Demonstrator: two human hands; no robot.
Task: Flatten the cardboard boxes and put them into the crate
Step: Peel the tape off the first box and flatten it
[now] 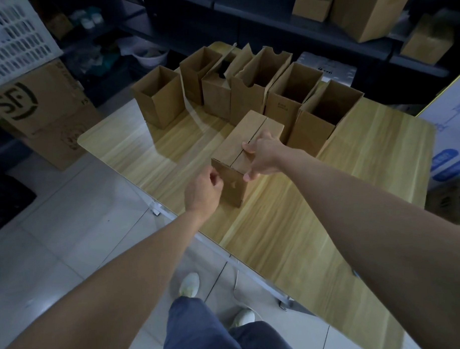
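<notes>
On my feed, the closed brown cardboard box (245, 147) stands on the pale wood-grain table (278, 238), near its left edge, with the seam between its top flaps running away from me. I have the right hand (262, 157) draped over the near end of that box: the thumb lies on the top by the seam and the fingers wrap over the upper near corner, so the box is grasped. The left hand (202, 191) sits against the box's near end face, its fingers curled in tight. I cannot tell whether they pinch the edge of the end flap or only touch it.

Just behind the box, a row of open-topped brown cardboard boxes (286, 104) stands upright, the nearest ones almost touching it. Far off to the box's left, beyond the table, I see the white lattice plastic crate (10, 38) above a large brown carton printed with black letters (38, 102). Below the box in my view are dark blue trousers (203, 329) and white shoes (189, 284) on pale floor tiles.
</notes>
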